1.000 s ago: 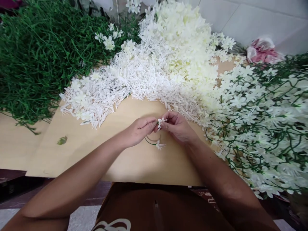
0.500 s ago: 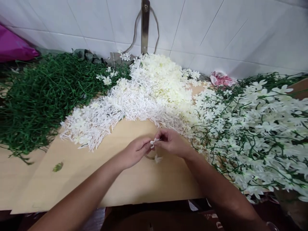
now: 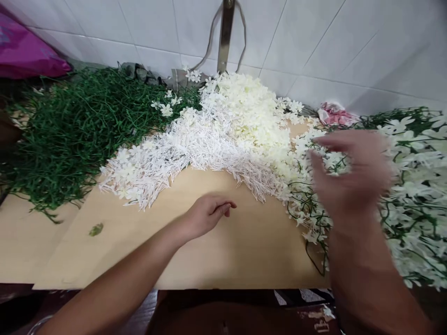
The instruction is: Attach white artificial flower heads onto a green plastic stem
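My left hand hovers over the bare front of the board, its fingers curled in against the thumb. Nothing shows between them. Over at the right, my right hand is raised and smeared by motion. Its thumb and fingers stand apart in a C shape, holding nothing that I can see. Beneath and behind it spreads a heap of white artificial flowers on green stems. Ahead of my left hand lies a pile of thin white plastic stalks, with loose cream-white petals heaped behind.
Green plastic stems form a big mound at the left. A small greenish scrap lies on the board. Along the tiled wall are a magenta bag, a metal strip with a cord, and a pink-and-white cloth.
My hands have parted. The right one has swung right and up over the stemmed flowers, and the small white flower pieces they held no longer show. The view has shifted slightly.
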`<action>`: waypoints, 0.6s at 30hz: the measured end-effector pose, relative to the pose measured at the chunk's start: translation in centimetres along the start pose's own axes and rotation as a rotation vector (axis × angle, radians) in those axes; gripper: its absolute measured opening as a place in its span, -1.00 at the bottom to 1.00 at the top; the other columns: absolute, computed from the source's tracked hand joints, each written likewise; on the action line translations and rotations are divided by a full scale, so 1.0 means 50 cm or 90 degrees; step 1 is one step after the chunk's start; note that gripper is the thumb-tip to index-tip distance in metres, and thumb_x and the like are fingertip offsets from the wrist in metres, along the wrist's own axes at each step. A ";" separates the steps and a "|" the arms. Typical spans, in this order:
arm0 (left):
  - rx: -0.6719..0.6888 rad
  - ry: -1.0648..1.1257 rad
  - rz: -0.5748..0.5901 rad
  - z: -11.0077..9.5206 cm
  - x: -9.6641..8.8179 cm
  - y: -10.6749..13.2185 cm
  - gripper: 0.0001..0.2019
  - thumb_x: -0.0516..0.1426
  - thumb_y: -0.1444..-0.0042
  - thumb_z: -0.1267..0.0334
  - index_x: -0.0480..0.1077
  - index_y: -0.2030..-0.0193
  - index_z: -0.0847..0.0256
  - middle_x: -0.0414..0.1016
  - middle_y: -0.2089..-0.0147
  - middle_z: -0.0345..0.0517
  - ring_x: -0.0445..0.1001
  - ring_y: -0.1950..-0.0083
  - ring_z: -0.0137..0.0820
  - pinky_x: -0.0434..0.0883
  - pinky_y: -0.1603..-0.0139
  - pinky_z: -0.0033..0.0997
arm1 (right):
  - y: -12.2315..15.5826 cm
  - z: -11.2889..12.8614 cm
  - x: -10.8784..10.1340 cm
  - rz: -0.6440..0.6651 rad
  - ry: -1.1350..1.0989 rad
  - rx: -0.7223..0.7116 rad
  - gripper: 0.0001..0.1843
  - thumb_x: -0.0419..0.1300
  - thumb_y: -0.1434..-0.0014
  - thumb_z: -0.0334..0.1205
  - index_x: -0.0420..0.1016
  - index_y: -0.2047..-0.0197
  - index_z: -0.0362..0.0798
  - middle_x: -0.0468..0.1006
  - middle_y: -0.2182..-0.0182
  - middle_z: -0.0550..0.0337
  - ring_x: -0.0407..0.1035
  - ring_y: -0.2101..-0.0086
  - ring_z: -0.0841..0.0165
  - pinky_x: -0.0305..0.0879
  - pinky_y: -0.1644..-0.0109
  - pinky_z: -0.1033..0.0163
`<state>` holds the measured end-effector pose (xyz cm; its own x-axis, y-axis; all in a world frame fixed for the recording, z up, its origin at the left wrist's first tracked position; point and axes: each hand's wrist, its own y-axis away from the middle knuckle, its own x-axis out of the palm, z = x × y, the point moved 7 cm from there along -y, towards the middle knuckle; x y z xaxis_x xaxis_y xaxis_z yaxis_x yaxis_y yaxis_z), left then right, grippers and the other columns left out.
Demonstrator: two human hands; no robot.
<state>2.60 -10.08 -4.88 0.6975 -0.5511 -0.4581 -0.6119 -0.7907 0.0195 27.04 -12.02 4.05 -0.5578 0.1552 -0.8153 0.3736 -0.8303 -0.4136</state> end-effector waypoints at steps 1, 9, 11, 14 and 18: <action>-0.003 0.000 -0.001 0.001 -0.001 0.000 -0.68 -0.03 -0.29 0.20 0.53 0.23 0.23 0.57 0.33 -0.08 0.50 0.20 -0.36 0.40 0.14 -0.41 | -0.047 0.038 0.062 0.016 0.018 -0.003 -0.76 0.27 -0.17 -0.20 0.50 0.07 0.03 0.45 0.21 0.01 0.26 0.09 0.09 0.30 0.07 -0.03; 0.056 -0.081 0.027 -0.001 0.004 -0.004 -0.68 -0.05 -0.31 0.29 0.53 0.23 0.28 0.59 0.34 -0.08 0.52 0.26 -0.39 0.41 0.16 -0.42 | -0.299 0.098 0.356 0.157 0.188 0.066 -0.75 0.06 -0.23 -0.46 0.51 0.09 -0.19 0.46 0.07 -0.19 0.24 0.04 0.08 0.23 -0.01 0.03; 0.075 -0.090 0.034 -0.004 0.005 -0.001 -0.69 -0.05 -0.31 0.30 0.53 0.18 0.26 0.60 0.34 -0.10 0.52 0.26 -0.40 0.42 0.14 -0.41 | -0.295 0.077 0.356 0.138 0.158 0.076 -0.74 0.01 -0.21 -0.51 0.50 0.17 -0.17 0.49 0.13 -0.16 0.27 0.09 0.12 0.23 0.00 0.05; 0.089 -0.104 0.051 -0.009 -0.002 0.005 -0.70 -0.05 -0.30 0.33 0.53 0.16 0.24 0.61 0.32 -0.10 0.54 0.24 -0.39 0.43 0.10 -0.39 | -0.278 0.046 0.324 0.062 0.020 0.099 -0.83 0.07 -0.18 -0.48 0.43 0.36 -0.08 0.51 0.29 -0.01 0.30 0.19 0.21 0.24 0.05 0.10; 0.082 -0.144 -0.003 -0.012 -0.051 -0.006 -0.74 0.01 -0.28 0.29 0.54 0.13 0.20 0.63 0.15 -0.04 0.54 0.11 -0.32 0.42 0.03 -0.32 | -0.255 0.005 0.274 -0.049 -0.167 0.199 -0.81 0.14 -0.14 -0.42 0.28 0.47 -0.01 0.41 0.49 0.23 0.24 0.43 0.37 0.19 0.26 0.19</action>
<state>1.23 -8.58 -3.17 0.6077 -0.4622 -0.6458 -0.6615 -0.7445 -0.0896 14.44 0.56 -1.72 -0.7606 0.1156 -0.6388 0.1023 -0.9504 -0.2938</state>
